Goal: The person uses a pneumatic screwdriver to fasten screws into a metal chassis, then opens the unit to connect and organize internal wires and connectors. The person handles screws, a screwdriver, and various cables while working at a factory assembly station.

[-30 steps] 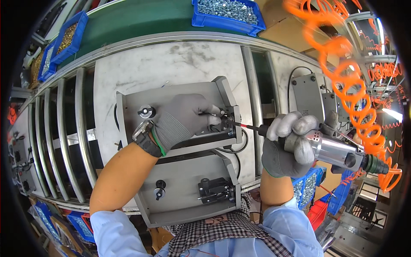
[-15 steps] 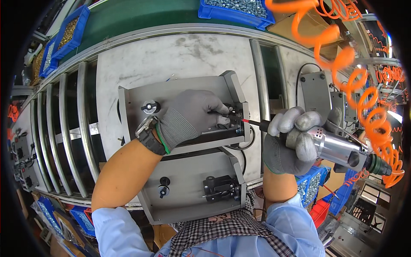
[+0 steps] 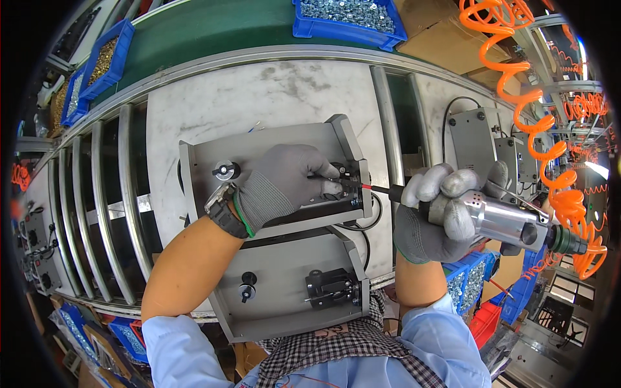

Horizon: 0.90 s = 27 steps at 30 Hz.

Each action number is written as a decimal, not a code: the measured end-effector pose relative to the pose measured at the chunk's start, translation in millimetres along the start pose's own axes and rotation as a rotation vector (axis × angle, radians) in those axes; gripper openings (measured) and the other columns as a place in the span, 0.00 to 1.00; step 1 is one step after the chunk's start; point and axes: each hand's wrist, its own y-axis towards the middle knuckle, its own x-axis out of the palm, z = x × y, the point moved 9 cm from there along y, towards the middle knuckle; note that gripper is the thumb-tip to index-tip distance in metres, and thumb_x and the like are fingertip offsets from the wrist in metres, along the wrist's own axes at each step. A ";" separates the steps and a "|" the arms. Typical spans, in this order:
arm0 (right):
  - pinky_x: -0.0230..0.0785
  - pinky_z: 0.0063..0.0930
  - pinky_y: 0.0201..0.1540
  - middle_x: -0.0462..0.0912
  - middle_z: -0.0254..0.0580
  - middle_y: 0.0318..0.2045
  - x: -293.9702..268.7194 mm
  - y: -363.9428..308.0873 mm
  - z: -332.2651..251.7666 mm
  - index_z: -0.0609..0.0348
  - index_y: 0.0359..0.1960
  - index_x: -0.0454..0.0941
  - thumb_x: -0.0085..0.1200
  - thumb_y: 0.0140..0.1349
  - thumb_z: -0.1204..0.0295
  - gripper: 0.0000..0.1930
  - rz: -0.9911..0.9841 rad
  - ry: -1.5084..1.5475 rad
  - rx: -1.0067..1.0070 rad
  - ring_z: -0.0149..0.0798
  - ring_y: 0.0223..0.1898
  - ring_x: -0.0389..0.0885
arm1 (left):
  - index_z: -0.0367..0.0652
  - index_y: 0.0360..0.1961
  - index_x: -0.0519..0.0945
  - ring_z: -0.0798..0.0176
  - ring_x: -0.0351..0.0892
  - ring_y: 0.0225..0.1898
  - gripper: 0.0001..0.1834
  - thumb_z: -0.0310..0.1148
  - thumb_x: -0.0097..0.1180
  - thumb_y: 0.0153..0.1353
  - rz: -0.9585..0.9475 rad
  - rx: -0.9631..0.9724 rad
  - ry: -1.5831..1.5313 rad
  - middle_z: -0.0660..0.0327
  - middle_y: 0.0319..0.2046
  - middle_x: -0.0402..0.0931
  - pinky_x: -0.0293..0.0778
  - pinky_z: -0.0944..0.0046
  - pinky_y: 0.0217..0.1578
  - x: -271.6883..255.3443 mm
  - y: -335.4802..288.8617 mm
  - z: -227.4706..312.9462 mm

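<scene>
My right hand [image 3: 446, 210], in a grey glove, is wrapped round a silver air screwdriver [image 3: 504, 220]. Its red-banded bit [image 3: 367, 187] points left and meets the side wall of the far grey metal housing [image 3: 272, 134]. Inside that housing, my gloved left hand [image 3: 288, 181] pinches a black part [image 3: 349, 180] against the wall, close to the bit's tip. A round black-and-silver knob [image 3: 226, 171] sits left of this hand. Nearer to me lies a second grey housing [image 3: 259, 313] with a black switch assembly [image 3: 331, 286] and a knob [image 3: 247, 286] fitted inside.
Blue bins of small metal parts stand at the far edge [image 3: 349, 19], far left [image 3: 107, 55] and right [image 3: 469, 284]. An orange coiled air hose [image 3: 527, 97] hangs at right. Metal rollers [image 3: 100, 194] run left of the white board [image 3: 174, 116]. Finished-looking grey boxes [image 3: 475, 139] stand right.
The view has shifted slightly. Both hands, the screwdriver and the housings keep nearly the same places relative to each other; the orange hose has swung to the right.
</scene>
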 end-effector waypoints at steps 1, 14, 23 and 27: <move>0.75 0.31 0.35 0.76 0.47 0.28 -0.7 -1.0 1.3 0.59 0.39 0.72 0.67 0.50 0.68 0.18 0.005 0.000 -0.010 0.41 0.29 0.77 | 0.38 0.32 0.84 0.64 0.79 0.25 0.13 0.30 0.72 0.45 0.008 0.020 0.000 0.58 0.25 0.80 0.75 0.66 0.29 -0.8 -0.4 1.1; 0.72 0.33 0.30 0.75 0.44 0.37 19.6 1.8 1.9 0.57 0.39 0.73 0.57 0.56 0.71 0.11 -0.178 -0.117 -0.065 0.41 0.33 0.75 | 0.40 0.35 0.84 0.57 0.80 0.29 0.11 0.26 0.67 0.48 -0.023 0.122 0.038 0.57 0.27 0.79 0.75 0.62 0.32 6.5 -1.3 3.3; 0.70 0.32 0.24 0.72 0.46 0.32 -1.2 18.0 2.7 0.65 0.42 0.70 0.53 0.52 0.72 0.16 -0.092 -0.310 -0.058 0.42 0.29 0.74 | 0.37 0.49 0.77 0.63 0.80 0.40 0.18 0.24 0.56 0.56 0.026 0.006 0.024 0.56 0.42 0.80 0.76 0.64 0.44 -4.4 2.2 1.3; 0.71 0.33 0.24 0.74 0.48 0.31 -12.6 15.5 12.2 0.66 0.42 0.71 0.54 0.52 0.73 0.16 -0.108 -0.298 -0.026 0.43 0.27 0.74 | 0.35 0.48 0.78 0.63 0.81 0.39 0.15 0.24 0.55 0.58 -0.008 -0.066 -0.035 0.55 0.41 0.80 0.76 0.65 0.44 1.8 4.1 -11.6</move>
